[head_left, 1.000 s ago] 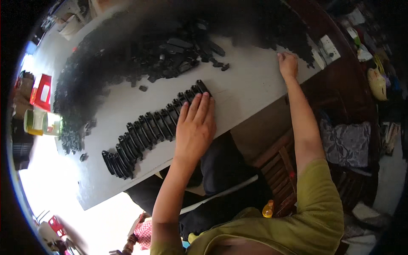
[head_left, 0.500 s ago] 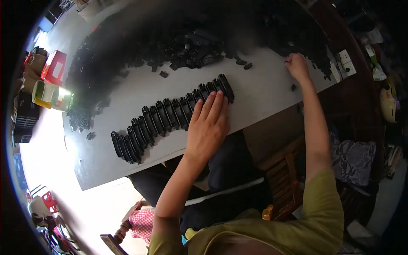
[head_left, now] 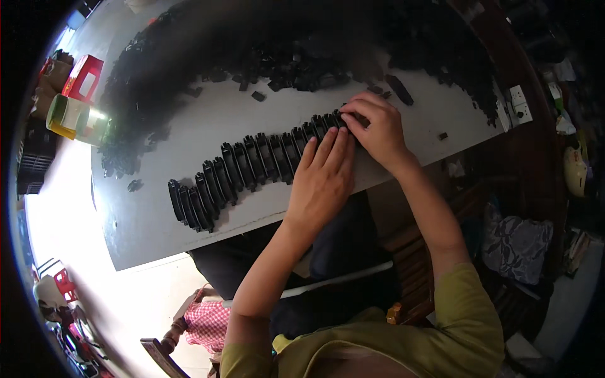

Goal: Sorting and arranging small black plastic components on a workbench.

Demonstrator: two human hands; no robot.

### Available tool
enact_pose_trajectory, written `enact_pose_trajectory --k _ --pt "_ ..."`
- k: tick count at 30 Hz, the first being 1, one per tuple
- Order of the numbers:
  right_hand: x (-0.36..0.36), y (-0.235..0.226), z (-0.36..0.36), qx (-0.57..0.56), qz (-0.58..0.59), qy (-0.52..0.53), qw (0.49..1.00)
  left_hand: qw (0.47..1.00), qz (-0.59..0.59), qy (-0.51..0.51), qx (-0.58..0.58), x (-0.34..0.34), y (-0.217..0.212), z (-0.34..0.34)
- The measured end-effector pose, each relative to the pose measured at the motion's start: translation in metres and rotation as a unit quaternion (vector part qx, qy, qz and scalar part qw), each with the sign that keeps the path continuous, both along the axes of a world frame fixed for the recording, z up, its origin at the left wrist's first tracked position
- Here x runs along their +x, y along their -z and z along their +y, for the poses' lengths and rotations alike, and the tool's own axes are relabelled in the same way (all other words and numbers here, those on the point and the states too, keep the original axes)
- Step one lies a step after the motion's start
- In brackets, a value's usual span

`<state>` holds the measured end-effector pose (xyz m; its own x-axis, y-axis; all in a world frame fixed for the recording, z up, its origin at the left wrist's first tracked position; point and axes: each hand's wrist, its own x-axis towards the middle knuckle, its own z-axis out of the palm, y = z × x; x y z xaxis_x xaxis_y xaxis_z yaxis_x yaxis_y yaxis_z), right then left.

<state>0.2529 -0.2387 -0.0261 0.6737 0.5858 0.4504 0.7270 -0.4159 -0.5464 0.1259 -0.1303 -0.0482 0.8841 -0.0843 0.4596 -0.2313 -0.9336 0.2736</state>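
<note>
A slanting row of curved black plastic pieces (head_left: 236, 165) stands side by side on the grey table. My left hand (head_left: 322, 179) lies over the row's right part, fingers stretched flat along the pieces. Beside it, my right hand (head_left: 381, 130) is closed in a pinch at the row's right end, its thumb and forefinger together there. Whatever sits between those fingertips is too small and dark to make out. Just beyond the right hand lies a longer black piece (head_left: 399, 90), apart from the row.
Heaped small black parts (head_left: 302, 69) spread across the far side, with more at the right (head_left: 466, 82). A clear container (head_left: 79, 120) and a red-edged box (head_left: 84, 77) stand off the left edge. A white socket strip (head_left: 520, 104) sits at the right.
My right hand has come left from the right-hand heap to the row's right end. My left hand stays on the row. A longer black piece now shows beyond the right hand.
</note>
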Motion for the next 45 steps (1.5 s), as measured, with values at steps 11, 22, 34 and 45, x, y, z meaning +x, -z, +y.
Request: enact_pose_trajectory --k 11,22,34,45 --pt "-0.009 -0.026 0.001 -0.195 -0.143 -0.031 0.970 1.000 0.028 -0.001 -0.005 -0.003 -0.001 0.003" --pt "0.059 -0.016 -0.004 -0.197 -0.024 0.240 0.950 0.999 0.032 -0.002 0.031 -0.005 0.000 0.003" --pt "0.068 -0.019 0.002 -0.313 0.013 0.192 0.930 0.999 -0.023 -0.020 -0.034 -0.012 0.006 0.005" --pt "0.013 -0.020 0.004 0.012 0.166 -0.017 0.986 0.999 -0.008 -0.024 -0.028 -0.011 0.003 0.005"
